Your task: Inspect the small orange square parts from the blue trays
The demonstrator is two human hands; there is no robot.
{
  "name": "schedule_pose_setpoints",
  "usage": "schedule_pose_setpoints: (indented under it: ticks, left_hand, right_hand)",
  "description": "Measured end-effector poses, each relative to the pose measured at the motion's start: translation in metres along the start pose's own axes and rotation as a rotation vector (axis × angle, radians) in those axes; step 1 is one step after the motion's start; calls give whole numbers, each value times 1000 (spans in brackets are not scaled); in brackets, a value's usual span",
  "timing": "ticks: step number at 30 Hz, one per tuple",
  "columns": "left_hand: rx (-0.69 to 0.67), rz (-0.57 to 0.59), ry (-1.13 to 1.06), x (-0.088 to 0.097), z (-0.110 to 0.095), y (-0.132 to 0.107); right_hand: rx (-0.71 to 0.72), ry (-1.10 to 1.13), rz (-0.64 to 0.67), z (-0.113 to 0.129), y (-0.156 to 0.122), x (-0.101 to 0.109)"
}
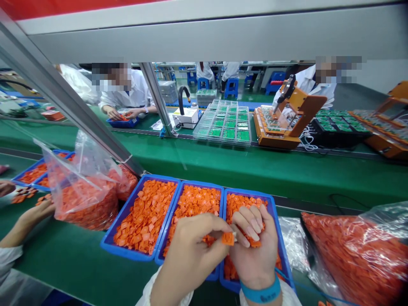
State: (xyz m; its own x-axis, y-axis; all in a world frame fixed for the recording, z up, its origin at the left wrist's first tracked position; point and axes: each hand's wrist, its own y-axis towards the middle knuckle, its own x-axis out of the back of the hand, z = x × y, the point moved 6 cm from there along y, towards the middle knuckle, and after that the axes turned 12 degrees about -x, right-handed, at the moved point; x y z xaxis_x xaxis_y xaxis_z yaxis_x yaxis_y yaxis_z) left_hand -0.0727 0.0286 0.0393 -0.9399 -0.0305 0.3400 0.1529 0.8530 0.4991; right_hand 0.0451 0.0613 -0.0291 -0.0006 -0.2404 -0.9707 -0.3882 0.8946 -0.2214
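My left hand (196, 250) pinches a small square orange plastic piece (228, 238) between thumb and finger, in front of the blue trays. Right beside it, my right hand (255, 246) is turned palm up with its fingers curled over more orange pieces (254, 242). A tiny whitish bit shows where the two hands meet; I cannot make out what it is. A blue band (261, 292) circles my right wrist. Below and behind my hands stand three blue trays full of orange pieces: a left tray (145, 216), a middle tray (199, 199) and a right tray (248, 197).
Clear bags of orange pieces stand left (86, 199) and right (360, 250). A co-worker's hand (35, 214) is at far left. Across the green bench are clear trays of green boards (226, 123), an orange fixture (280, 127) and a co-worker handling a blue tray (123, 123). A metal post (79, 102) slants at left.
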Motion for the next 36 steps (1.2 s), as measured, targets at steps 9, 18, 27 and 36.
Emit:
schedule_pose_setpoints:
  ticks: [9,18,27,36]
  left_hand:
    - [60,128,44,-6,4,5]
    - [89,197,5,-12,11,-3]
    - [66,213,185,-7,24,5]
    - [-100,154,265,-5,15,3]
  right_hand:
    - [-63,-26,99,-7,-1,-3]
    - [-172,-102,238,-14,-8,-17]
    - [-285,-247,335,-29,-15,-24]
    - [-316,-216,321,-31,-9,-21]
